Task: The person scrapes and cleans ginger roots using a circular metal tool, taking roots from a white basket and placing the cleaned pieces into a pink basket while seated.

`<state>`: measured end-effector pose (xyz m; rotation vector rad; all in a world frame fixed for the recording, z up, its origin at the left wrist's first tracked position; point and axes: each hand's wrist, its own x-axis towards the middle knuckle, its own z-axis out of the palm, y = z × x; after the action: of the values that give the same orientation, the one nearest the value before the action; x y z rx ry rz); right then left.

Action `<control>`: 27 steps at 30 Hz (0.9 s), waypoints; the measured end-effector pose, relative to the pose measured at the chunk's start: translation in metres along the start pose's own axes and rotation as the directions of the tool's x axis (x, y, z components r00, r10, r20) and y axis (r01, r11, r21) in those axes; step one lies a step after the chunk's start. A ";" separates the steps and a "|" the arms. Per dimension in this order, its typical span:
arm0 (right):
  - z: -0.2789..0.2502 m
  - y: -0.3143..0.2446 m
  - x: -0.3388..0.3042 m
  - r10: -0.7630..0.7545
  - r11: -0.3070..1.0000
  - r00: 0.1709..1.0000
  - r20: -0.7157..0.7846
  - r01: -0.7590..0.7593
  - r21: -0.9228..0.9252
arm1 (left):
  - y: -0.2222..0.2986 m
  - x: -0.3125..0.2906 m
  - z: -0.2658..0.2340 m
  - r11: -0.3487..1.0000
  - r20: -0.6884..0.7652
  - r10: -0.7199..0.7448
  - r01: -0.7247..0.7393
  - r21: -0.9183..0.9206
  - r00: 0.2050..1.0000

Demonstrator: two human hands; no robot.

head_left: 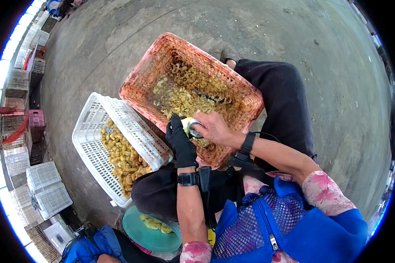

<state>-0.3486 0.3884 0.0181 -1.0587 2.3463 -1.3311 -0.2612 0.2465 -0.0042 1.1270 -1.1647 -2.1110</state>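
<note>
My left hand (181, 144), in a black glove, is closed around a pale yellow piece of ginger (185, 124). Against that piece my bare right hand (214, 128) presses a rounded metal tool (195, 128), its fingers wrapped about it; the tool's exact kind is hard to make out. Both hands are over the near side of a stained pink plastic basket (138, 83), which holds brown and yellow peelings (188, 101). A dark, slim object (204, 96) lies among the peelings.
Left of the pink basket stands a white plastic basket (87, 151) with unpeeled ginger (123, 160). A teal basin (134, 234) with pale pieces is near my left forearm. Stacked crates (48, 188) line the far left. Another person's blue clothing (96, 245) shows at lower left.
</note>
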 end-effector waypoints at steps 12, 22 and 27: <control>-0.041 -0.009 -0.001 0.188 0.955 0.976 0.113 -0.208 0.210 | 0.008 0.008 -0.016 0.988 -0.018 0.137 -0.135 0.080 0.990; -0.023 0.003 -0.004 0.130 0.990 0.984 0.125 -0.122 -0.069 | 0.028 -0.010 -0.007 0.992 -0.027 0.113 -0.111 0.068 0.993; -0.038 0.003 -0.001 0.151 0.979 0.972 0.183 -0.172 0.109 | 0.033 0.003 -0.012 0.986 0.001 0.127 -0.127 0.107 0.992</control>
<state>-0.3691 0.4147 0.0371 -0.8877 2.1427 -1.2526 -0.2528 0.2215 0.0189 1.0744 -1.3247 -1.9685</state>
